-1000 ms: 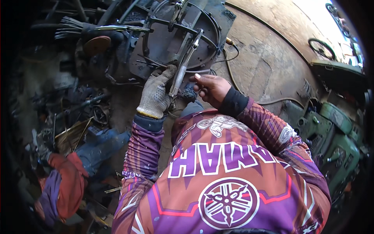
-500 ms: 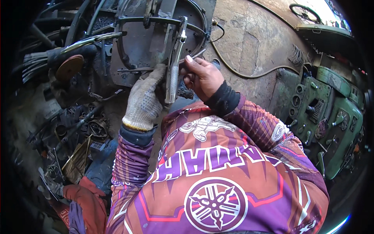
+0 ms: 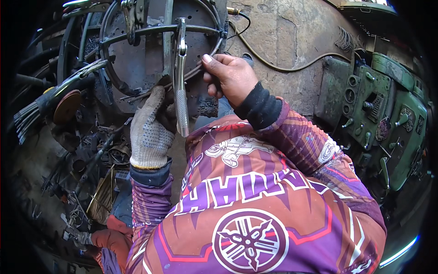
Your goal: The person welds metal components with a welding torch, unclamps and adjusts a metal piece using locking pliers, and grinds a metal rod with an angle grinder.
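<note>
Thin metal rods [image 3: 190, 74] slant across the near edge of a round metal frame [image 3: 153, 30]. My right hand [image 3: 232, 78], bare, pinches their right end between thumb and curled fingers. My left hand [image 3: 152, 130], in a pale glove with dotted grip, is closed on the rods farther left; its fingertips are partly hidden. Between my hands stand locking pliers [image 3: 181, 98] with a knurled silver handle, their jaws at the frame's crossbar. Neither hand grips the pliers. A second clamp [image 3: 131, 23] hangs on the crossbar farther left.
A dark metal plate [image 3: 132, 64] lies under the frame. At left are a bundle of thin rods [image 3: 27, 121] and a brown disc [image 3: 67, 107]. Scrap metal [image 3: 118, 150] lies below them. A hose [image 3: 283, 69] curves toward a green machine [image 3: 383, 105] at right. Another person's red clothing [image 3: 114, 244] shows at lower left.
The view has shifted, so the frame, pliers and both hands appear farther left. The rods tilt more steeply, and my right hand sits slightly farther from the pliers. Both hands keep their grip.
</note>
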Tool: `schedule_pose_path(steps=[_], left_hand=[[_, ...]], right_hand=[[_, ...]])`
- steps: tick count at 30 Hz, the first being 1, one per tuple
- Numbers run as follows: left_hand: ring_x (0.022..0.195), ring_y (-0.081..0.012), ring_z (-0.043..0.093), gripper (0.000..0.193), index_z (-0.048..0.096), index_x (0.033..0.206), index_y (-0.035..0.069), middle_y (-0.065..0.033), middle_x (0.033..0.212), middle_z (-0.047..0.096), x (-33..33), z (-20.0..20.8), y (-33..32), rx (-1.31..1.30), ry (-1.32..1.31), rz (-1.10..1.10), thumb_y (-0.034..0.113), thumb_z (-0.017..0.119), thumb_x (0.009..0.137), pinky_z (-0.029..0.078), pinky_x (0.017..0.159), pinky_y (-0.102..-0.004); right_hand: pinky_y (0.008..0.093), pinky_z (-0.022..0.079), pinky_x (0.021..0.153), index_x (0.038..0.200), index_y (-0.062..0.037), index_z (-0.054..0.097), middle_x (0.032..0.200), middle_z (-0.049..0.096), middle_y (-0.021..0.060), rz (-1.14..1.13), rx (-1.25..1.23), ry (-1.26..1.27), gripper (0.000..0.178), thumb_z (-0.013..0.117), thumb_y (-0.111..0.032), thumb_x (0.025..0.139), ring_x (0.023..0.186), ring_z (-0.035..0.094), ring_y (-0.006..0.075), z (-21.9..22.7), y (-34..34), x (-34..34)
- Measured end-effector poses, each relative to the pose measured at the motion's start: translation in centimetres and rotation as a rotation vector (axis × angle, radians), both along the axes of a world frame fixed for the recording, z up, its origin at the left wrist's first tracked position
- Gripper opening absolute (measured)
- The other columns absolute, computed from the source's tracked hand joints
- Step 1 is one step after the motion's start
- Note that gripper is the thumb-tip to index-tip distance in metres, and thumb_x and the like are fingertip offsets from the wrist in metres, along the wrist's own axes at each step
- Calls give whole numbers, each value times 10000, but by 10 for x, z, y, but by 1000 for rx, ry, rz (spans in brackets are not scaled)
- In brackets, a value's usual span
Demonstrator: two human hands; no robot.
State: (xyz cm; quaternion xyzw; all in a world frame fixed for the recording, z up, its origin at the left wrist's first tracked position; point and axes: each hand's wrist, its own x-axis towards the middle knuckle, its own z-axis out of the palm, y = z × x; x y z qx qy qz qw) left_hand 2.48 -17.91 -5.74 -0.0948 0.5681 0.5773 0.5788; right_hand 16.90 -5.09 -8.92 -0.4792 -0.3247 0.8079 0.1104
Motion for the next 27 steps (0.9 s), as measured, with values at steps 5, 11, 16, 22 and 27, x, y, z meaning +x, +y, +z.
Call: schedule_pose_path(steps=[5, 11, 16, 22, 27], left_hand=[[626, -179, 643, 356, 571, 1218, -8, -138, 953, 685, -5, -1, -4, -22, -21, -29, 267, 476, 1013, 549, 527, -290], [598, -182, 643, 357, 572, 1226, -4, -138, 976, 691, -2, 5, 4, -76, 78, -36, 265, 487, 1006, 547, 505, -284], [576, -168, 635, 357, 600, 1189, -4, -119, 928, 696, 0, 10, 5, -81, 120, -61, 282, 495, 1005, 534, 464, -282], [552, -157, 627, 369, 631, 1143, 2, -96, 827, 686, -2, 7, 4, -165, 197, -113, 321, 517, 996, 515, 432, -274], [541, -153, 620, 372, 627, 1133, -17, -99, 801, 679, 0, 8, 5, -135, 176, -98, 311, 516, 996, 514, 445, -268]], right_hand=[[226, 435, 438, 916, -9, 632, 719, 616, 23, -9, 6, 1, 305, 554, -296, 984, 479, 551, 86, -1, -2, 0], [226, 433, 443, 914, -14, 637, 706, 612, 22, -13, -2, 19, 293, 564, -290, 980, 476, 537, 82, -6, 0, -1], [228, 433, 441, 902, -8, 637, 706, 611, 24, -15, -5, 15, 298, 567, -288, 978, 471, 528, 81, -4, -2, -4], [208, 414, 455, 979, -32, 628, 708, 569, -6, 9, -7, 32, 304, 570, -331, 981, 508, 524, 67, -4, 0, -1], [211, 411, 454, 965, -35, 628, 701, 563, -6, 4, -11, -2, 305, 578, -336, 973, 494, 515, 70, -7, -1, -3]])
